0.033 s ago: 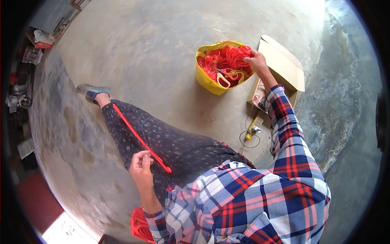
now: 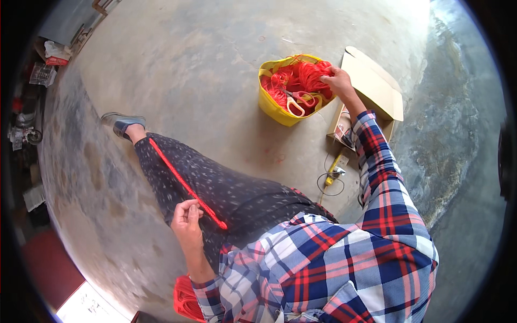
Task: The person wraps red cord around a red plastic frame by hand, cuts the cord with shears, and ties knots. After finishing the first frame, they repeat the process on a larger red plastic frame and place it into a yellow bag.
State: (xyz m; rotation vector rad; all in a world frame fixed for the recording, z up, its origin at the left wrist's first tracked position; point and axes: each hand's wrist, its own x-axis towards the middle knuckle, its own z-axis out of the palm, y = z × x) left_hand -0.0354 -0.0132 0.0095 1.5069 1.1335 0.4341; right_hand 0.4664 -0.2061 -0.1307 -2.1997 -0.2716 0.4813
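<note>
My right hand [image 2: 339,82] is closed on a loose hank of thin red cord [image 2: 312,75] at the right side of a yellow bag [image 2: 277,109]. More red cord fills the bag. Scissors [image 2: 295,105] with pale and red handles lie on top of it. A red braided cord [image 2: 186,185] runs straight along my outstretched leg, from near the ankle up the thigh. Beside its near end rests my left hand [image 2: 187,223], fingers curled and thumb drawn in. Whatever lies between those fingertips, if anything, is too small to make out.
Right of the bag stands an opened cardboard box [image 2: 371,91] with its lid up. Near it a yellow-and-white plug piece [image 2: 335,172] lies with a dark looped cable. A red bundle [image 2: 187,299] sits by my left elbow. Assorted items [image 2: 43,72] line the left wall.
</note>
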